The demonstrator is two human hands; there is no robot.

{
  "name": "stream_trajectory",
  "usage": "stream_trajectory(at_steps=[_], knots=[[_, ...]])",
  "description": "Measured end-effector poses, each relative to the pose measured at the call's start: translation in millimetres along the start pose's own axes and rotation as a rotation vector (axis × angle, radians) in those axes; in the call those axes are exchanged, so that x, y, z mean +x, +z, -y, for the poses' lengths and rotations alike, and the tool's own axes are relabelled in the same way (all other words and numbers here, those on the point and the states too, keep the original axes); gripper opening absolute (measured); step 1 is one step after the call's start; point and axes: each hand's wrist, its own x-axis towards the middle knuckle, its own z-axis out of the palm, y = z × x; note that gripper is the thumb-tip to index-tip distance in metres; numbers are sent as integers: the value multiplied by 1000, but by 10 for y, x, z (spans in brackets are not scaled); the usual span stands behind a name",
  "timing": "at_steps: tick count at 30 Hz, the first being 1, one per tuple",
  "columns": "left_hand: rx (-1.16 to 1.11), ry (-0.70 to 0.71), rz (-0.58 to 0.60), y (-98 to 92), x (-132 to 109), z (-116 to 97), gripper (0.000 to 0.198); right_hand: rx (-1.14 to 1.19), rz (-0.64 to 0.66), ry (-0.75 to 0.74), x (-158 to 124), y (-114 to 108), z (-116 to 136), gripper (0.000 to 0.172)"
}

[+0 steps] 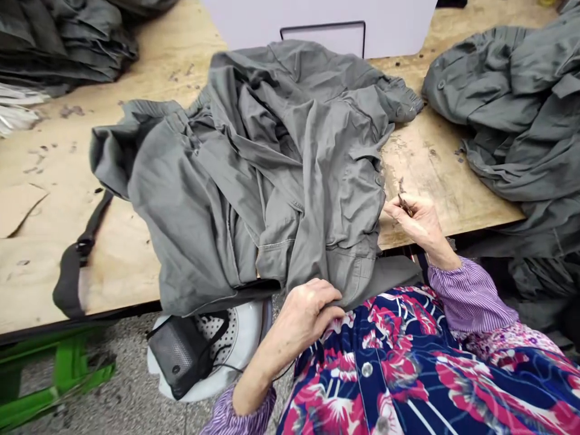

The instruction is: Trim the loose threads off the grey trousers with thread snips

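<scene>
Grey trousers (281, 175) with a gathered waistband and stitched seams lie crumpled across the wooden table, their lower part hanging over the front edge. My left hand (312, 308) grips the cloth at the near edge, thumb and fingers closed on it. To the right of the cloth, my right hand (417, 223) is closed around small, dark metal thread snips (405, 205), mostly covered by the fingers. Its fingertips are close beside the trousers' right edge; whether they touch the cloth I cannot tell.
Grey garments are heaped at the right (512, 115) and the far left (58, 42). A black strap with a buckle (84, 244) lies on the wooden table (435, 163). Below stand a white stool (240, 326) with a black pouch (181, 350) and a green frame (58, 374).
</scene>
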Motion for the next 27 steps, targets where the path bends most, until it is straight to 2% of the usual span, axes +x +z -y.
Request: stream_trajectory(at_steps=[2, 5, 6, 8, 10, 12, 15, 20, 23, 27], knots=[[27, -26, -57, -15, 80, -81, 10, 44, 1, 38, -89, 42, -52, 23], [230, -30, -310, -27, 375, -209, 18, 109, 1, 73, -138, 99, -92, 23], [310, -32, -348, -17, 505, -234, 19, 120, -5, 82, -143, 112, -95, 23], [449, -73, -342, 25, 770, -232, 16, 117, -20, 94, -155, 129, -90, 24], [492, -102, -313, 75, 990, -162, 13, 95, -22, 93, -183, 131, -77, 24], [370, -128, -314, 102, 1122, -60, 15, 65, -14, 74, -233, 124, -60, 23], [-33, -194, -367, 76, 1157, 58, 18, -3, -14, -13, -325, 123, -20, 20], [-677, -316, -470, -2, 1083, 33, 14, -126, -25, -348, -402, 227, 69, 8], [-901, -356, -515, 0, 1072, -56, 12, -210, -44, -540, -390, 324, 109, 7], [-1061, -375, -589, 44, 1055, -150, 15, -385, -62, -617, -373, 402, 159, 2]])
